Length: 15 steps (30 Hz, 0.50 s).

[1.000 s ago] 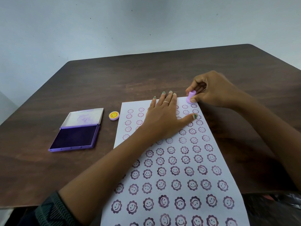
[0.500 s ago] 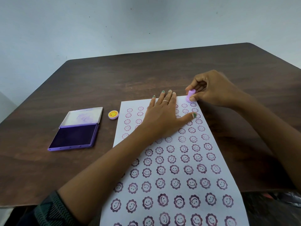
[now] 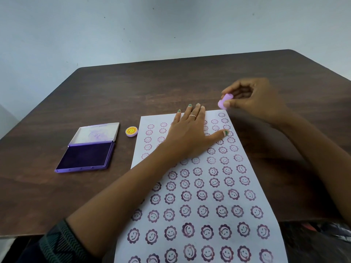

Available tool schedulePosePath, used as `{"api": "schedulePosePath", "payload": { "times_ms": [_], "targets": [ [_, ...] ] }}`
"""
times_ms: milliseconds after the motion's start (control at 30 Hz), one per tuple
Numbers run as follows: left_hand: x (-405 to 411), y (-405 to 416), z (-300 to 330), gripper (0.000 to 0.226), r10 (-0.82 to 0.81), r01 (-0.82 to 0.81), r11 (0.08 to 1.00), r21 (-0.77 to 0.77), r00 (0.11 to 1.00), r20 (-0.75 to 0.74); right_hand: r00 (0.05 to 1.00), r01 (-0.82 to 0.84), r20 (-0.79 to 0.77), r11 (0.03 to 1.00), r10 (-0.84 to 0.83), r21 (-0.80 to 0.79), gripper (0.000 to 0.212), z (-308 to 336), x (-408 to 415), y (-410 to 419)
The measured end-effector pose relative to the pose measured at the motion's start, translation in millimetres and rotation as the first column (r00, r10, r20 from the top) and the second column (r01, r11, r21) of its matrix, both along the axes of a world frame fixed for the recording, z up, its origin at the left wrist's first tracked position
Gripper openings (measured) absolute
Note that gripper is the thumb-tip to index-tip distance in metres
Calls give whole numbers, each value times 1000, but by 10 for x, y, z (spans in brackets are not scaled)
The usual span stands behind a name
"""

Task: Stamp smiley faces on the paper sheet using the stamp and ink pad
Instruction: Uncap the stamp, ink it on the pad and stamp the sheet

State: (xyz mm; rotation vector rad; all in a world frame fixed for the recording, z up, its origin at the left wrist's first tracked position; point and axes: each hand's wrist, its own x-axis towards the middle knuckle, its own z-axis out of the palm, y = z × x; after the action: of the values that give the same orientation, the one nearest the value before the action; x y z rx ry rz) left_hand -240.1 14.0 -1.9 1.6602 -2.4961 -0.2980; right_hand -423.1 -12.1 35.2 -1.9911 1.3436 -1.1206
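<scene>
A white paper sheet (image 3: 201, 204) covered with rows of purple smiley flower prints lies on the dark wooden table and hangs over its near edge. My left hand (image 3: 191, 133) rests flat on the sheet's far part, fingers spread. My right hand (image 3: 254, 99) pinches a small lilac stamp (image 3: 225, 101), tilted and held just above the sheet's far right corner. The purple ink pad (image 3: 86, 156) lies open to the left of the sheet, lid raised.
A round yellow smiley cap (image 3: 131, 131) lies between the ink pad and the sheet. The table (image 3: 171, 88) ends at a pale wall behind. Dark clutter shows below the table's near right edge.
My right hand has lifted the stamp off the sheet's far right corner and drawn it slightly right and up. A fresh print shows there. The left hand stays put.
</scene>
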Motion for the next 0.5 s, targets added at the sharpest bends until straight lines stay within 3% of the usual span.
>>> {"api": "schedulePosePath", "payload": {
  "times_ms": [167,500],
  "targets": [
    [2,-6,-6,88,6,-6,1000,2,1000,-7,945,93,310,994,-107,60,32,-27,-38,-36],
    [32,4,52,78,25,-33,997,-67,992,-124,839,73,528,988,-133,133,23,-103,-53,-106]
  ]
}}
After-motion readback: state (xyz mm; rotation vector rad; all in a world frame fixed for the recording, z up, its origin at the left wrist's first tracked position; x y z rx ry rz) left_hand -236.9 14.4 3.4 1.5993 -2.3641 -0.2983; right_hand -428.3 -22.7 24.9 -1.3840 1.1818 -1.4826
